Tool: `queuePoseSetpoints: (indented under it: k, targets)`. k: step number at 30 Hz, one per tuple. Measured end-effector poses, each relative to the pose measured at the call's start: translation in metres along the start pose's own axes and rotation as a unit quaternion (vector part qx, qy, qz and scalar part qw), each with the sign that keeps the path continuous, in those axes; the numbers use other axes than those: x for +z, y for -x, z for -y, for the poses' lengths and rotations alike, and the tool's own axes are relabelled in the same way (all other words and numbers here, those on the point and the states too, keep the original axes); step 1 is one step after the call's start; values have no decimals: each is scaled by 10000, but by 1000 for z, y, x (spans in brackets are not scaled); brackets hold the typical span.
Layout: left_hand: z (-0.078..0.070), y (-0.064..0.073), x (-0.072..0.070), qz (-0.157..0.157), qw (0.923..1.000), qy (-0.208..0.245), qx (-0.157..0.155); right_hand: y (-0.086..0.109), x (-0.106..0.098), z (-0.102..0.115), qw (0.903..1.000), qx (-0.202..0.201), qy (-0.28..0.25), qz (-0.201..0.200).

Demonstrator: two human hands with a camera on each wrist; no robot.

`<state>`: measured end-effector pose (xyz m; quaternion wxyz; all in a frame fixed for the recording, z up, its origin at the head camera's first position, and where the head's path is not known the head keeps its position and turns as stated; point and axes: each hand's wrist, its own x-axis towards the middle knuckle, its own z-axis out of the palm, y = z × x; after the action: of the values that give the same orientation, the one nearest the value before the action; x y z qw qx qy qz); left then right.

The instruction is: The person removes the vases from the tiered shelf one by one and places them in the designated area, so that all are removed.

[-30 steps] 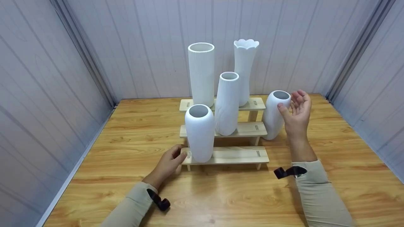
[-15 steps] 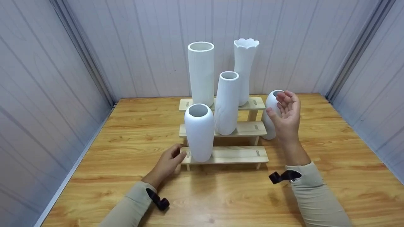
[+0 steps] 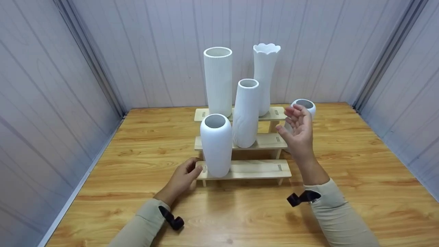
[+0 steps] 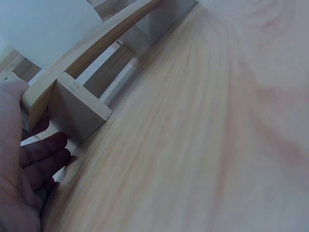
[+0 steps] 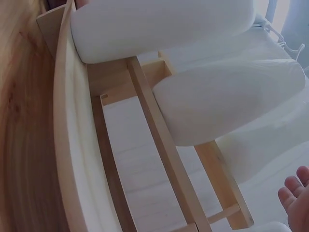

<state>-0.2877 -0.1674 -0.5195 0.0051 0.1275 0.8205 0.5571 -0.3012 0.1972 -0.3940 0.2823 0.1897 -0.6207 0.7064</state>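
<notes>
A three-tier wooden display stand (image 3: pixel 255 168) bears several white vases. My left hand (image 3: pixel 182 175) grips the left end of its lowest tier, thumb on top; in the left wrist view the fingers (image 4: pixel 46 154) reach below the board. Close beside that hand stands a rounded vase (image 3: pixel 216 147) on the lowest tier. On the middle tier is a tapered vase (image 3: pixel 246 116). The top tier carries a cylindrical vase (image 3: pixel 218 84) and a scalloped-rim vase (image 3: pixel 265 75). My right hand (image 3: pixel 301 139) holds nothing, its fingers loosely bent, partly covering another rounded vase (image 3: pixel 310 107) right of the stand.
The stand is on a wood-grain table (image 3: pixel 137 147). Pale panelled walls enclose it at the back (image 3: pixel 164 55), left and right. Dark wrist cameras are strapped over both sleeves (image 3: pixel 337 209).
My right hand has moved left and slightly down, away from the right side of the rounded vase to in front of it. The left hand and the vases stay put.
</notes>
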Motion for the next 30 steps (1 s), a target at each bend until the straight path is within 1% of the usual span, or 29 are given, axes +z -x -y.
queuePoseSetpoints:
  k: [2, 5, 8, 11, 21, 30]
  targets:
    - [-1, 0, 0, -5, 10000, 43, -6, 2, 3, 0, 9999, 1, 61, 102]
    - [-1, 1, 1, -57, 9999, 96, -10, 5, 7, -1, 9997, 39, 17, 222]
    - [-1, 1, 2, -112, 9998, 147, -8, 7, 10, -1, 9996, 106, -52, 264]
    - [0, 1, 3, -150, 9998, 104, 26, 8, 12, -2, 9994, 165, -33, 306]
    - [1, 0, 0, -65, 9997, -222, -9, 16, 19, -4, 9972, 316, 142, 663]
    - [1, 0, 0, -14, 9999, -144, 14, 22, 26, -8, 9950, 494, 275, 822]
